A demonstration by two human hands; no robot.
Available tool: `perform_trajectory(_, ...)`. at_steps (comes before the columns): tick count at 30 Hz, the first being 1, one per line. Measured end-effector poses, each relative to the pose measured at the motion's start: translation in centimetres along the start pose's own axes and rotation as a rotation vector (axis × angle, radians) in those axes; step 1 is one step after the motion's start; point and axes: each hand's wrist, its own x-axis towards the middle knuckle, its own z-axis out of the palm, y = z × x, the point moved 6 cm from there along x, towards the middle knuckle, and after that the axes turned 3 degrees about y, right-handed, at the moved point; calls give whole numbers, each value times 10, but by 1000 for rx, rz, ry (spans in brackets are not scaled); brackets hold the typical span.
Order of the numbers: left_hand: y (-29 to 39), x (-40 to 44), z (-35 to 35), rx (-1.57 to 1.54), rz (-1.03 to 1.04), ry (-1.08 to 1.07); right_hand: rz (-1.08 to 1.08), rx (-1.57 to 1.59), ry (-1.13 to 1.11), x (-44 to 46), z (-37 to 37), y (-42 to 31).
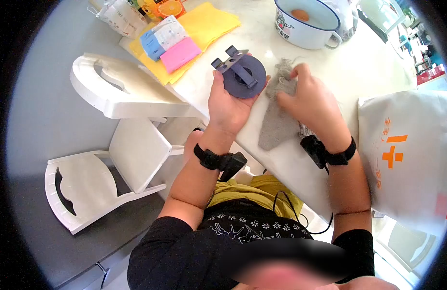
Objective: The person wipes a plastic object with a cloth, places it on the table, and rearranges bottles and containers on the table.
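Note:
A dark blue-purple phone stand (244, 77), with a round base and a bracket with two small hooks, rests in my left hand (229, 104). My left thumb lies along its edge and the fingers support it from below, over the table's near edge. On the table just to the right lies a crumpled grey cloth (277, 124). My right hand (310, 96) is closed over the cloth's upper right part, thumb and forefinger bent against it. The hand is slightly blurred. Each wrist wears a black strap with a small box.
A yellow cloth (209, 24) on the white table (242, 41) carries a blue-and-white packet (164, 38) and a pink pad (181, 54). Farther back stands a white enamel pot (300, 36). A silver bag (407, 154) is at right, white chairs (136, 150) at left.

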Motion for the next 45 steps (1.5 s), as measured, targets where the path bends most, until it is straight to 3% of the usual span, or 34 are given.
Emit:
perform_trajectory(2,0,1,-1,-15,-15,-26,-83,106,77,7,-1,-1)
perform_trajectory(4,1,5,-6,52,32,-25,57,518,187,17,-2,10)
perform_trajectory(5,2,6,-8,120,77,-23,58,518,190,21,3,11)
perform_trajectory(7,1,1,-3,60,34,-1,14,1073,383,24,4,20)
perform_trajectory(8,1,0,-1,1,-4,22,7,1132,305,25,7,20)
perform_trajectory(9,2,2,-2,4,-2,19,4,1135,307,26,9,24)
perform_trajectory(11,4,4,-7,-44,56,17,-88,748,353,26,12,27)
perform_trajectory(12,4,4,-7,-43,54,19,-86,750,352,24,13,27)
perform_trajectory(14,4,3,-6,-27,94,17,-132,212,417,13,9,23)
perform_trajectory(15,5,3,-6,-28,94,17,-132,211,416,10,8,23)
perform_trajectory(17,4,3,-6,-42,80,33,-157,-189,127,10,25,21)
perform_trajectory(21,5,10,-14,-66,162,57,-55,83,126,15,5,19)
perform_trajectory(23,7,4,-10,-94,153,68,8,390,392,16,-14,23)
perform_trajectory(28,7,-3,1,-28,118,61,-182,573,514,19,-11,25)
perform_trajectory(30,8,-2,-9,6,103,99,142,988,223,21,8,35)
perform_trajectory(32,5,0,-8,-259,-13,-242,214,1021,104,24,14,36)
perform_trajectory(33,5,0,-2,-260,-10,-242,284,1051,-8,25,20,36)
perform_trajectory(34,4,1,-1,-211,24,-105,284,1052,-9,25,26,38)
perform_trajectory(35,5,1,-4,-162,57,30,182,836,26,27,33,35)
perform_trajectory(36,5,1,-4,-162,57,29,81,618,59,27,33,29)
perform_trajectory(40,5,4,-6,-154,52,4,64,756,-178,24,37,22)
perform_trajectory(42,4,3,-7,-131,74,16,94,1058,250,25,18,35)
perform_trajectory(43,4,4,-6,-101,81,31,91,1056,250,25,17,33)
perform_trajectory(45,4,2,-5,-69,88,54,-58,932,482,17,-2,27)
